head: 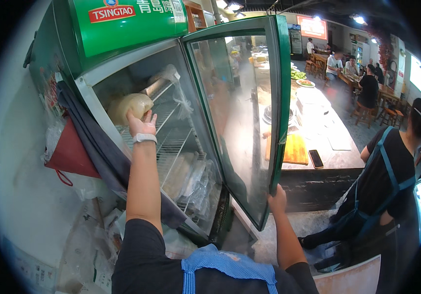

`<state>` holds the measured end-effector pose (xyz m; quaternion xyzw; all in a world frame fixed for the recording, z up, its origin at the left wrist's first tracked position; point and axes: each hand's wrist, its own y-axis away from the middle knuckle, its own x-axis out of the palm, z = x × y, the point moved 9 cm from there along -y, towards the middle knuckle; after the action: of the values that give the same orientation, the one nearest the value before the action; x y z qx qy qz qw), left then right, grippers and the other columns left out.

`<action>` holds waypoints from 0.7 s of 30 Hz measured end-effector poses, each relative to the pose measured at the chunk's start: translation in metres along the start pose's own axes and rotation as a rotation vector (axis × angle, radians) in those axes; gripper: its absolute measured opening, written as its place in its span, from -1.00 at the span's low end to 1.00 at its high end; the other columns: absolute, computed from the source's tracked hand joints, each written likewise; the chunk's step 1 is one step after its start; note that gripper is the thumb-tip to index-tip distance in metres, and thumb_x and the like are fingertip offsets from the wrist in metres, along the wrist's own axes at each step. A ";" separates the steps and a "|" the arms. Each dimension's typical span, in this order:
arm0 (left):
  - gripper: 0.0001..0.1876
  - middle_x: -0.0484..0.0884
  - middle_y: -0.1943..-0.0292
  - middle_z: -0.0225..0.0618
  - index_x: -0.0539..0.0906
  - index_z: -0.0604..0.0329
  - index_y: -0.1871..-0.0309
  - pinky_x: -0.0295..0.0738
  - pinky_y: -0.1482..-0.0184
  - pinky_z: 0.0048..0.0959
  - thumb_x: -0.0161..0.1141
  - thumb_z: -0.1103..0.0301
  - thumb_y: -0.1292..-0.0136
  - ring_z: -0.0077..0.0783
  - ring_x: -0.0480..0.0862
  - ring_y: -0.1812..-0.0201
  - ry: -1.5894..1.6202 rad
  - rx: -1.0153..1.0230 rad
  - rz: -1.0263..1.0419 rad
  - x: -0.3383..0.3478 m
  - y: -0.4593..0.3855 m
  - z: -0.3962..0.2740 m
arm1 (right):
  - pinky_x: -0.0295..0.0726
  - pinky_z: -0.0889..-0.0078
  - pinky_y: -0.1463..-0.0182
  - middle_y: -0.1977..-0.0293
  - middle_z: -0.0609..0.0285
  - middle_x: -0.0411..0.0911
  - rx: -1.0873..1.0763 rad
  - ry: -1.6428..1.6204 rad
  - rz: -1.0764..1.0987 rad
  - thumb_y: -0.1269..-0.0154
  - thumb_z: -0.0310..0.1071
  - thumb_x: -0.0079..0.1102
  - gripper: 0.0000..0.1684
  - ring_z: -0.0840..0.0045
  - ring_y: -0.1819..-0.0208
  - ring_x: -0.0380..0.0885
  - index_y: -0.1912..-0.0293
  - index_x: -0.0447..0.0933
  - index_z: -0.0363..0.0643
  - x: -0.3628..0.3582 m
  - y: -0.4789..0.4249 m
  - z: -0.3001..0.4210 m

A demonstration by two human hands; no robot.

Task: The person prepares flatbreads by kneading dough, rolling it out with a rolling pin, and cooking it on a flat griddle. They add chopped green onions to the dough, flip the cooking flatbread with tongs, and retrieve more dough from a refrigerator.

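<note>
My left hand (142,123) reaches into an upright green Tsingtao display fridge (129,25), its fingers against a large pale rounded lump (131,104), which looks like dough in clear plastic, on an upper wire shelf. Whether the hand bears its weight cannot be told. My right hand (277,198) is closed on the lower outer edge of the fridge's glass door (232,128), which stands open. Beside the lump lies a tray in clear plastic (159,82). Plastic-wrapped packs (190,180) fill a lower wire shelf (173,143).
Right of the door, a long counter (328,147) bears a wooden cutting board (295,149), a phone (316,158) and plates. A co-worker in a blue-strapped apron (383,176) stands at right. A dark cloth (92,136) and a red bag (72,150) hang on the fridge's left side. Diners sit beyond.
</note>
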<state>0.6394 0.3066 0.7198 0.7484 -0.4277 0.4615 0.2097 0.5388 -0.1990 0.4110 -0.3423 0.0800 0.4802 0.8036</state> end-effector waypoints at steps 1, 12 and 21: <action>-0.24 0.41 -0.21 -0.27 0.24 0.00 -0.32 0.10 -0.34 0.05 0.27 -0.08 -0.13 -0.09 0.36 -0.28 0.029 -0.011 0.015 0.002 -0.007 -0.007 | 0.46 0.11 0.08 0.27 0.05 0.56 0.013 -0.005 0.016 0.03 -0.31 0.36 -0.58 0.06 0.15 0.49 0.12 0.48 -0.11 0.001 -0.001 0.003; -0.40 0.50 -0.04 -0.16 0.35 0.27 -0.17 0.51 -0.05 -0.24 0.26 0.23 -0.07 -0.13 0.58 0.01 -0.075 0.162 -0.176 -0.006 0.000 -0.016 | 0.50 0.15 0.16 0.31 0.04 0.58 0.028 0.037 0.049 0.03 -0.32 0.38 -0.58 0.08 0.21 0.55 0.13 0.49 -0.13 0.006 0.000 0.003; -0.47 0.53 -0.01 -0.16 0.36 0.38 -0.16 0.51 -0.05 -0.33 0.17 0.25 -0.19 -0.22 0.59 0.01 -0.094 0.093 0.181 -0.013 0.048 -0.003 | 0.52 0.21 0.22 0.38 0.07 0.58 0.026 0.060 0.028 0.06 -0.27 0.45 -0.55 0.16 0.29 0.58 0.16 0.48 -0.14 0.012 -0.005 -0.016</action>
<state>0.5949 0.2888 0.7059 0.7365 -0.4810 0.4623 0.1119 0.5524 -0.2019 0.3954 -0.3449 0.1150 0.4799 0.7984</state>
